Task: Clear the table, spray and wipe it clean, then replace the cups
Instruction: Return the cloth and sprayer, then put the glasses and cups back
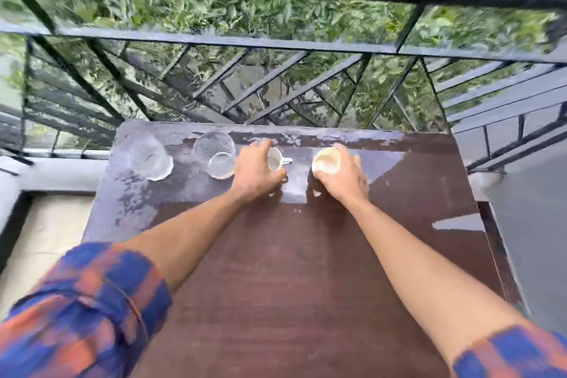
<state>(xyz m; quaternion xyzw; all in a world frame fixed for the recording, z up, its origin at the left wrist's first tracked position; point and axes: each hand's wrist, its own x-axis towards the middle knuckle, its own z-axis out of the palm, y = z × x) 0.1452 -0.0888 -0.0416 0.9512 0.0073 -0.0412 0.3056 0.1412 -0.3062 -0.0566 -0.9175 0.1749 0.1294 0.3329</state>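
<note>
**Both hands on cups at the far edge of the worktop**

Plaid sleeves, rolled back above the forearms, frame the bottom corners, and both bare arms stretch straight out across the dark brown worktop (306,270) toward its far edge by the black balcony railing (276,43).

How far along this is cannot be read with certainty. No spray bottle or cloth is in sight. The near half of the worktop is bare and even in colour, while the far strip carries a pale, patchy sheen that could be wetness, residue or glare off the sky; I cannot tell which. Four vessels stand in a row along that far strip, all upright. So either the clearing is just starting, or the cups are being set back after the wipe. Both hands holding cups fits either reading.

At the far left stands a large clear glass (148,156). Beside it are two smaller clear glasses (219,155), one close in front of the other, near or touching.

The left hand (256,170) reaches palm down, fingers curled around a white mug (275,159) whose handle points right. The right hand (345,175) wraps a cream cup (326,160) from its right side, fingers closed about its wall, open mouth facing up. Whether either cup rests on the surface or is lifted just clear is hard to tell through the motion blur.
</note>
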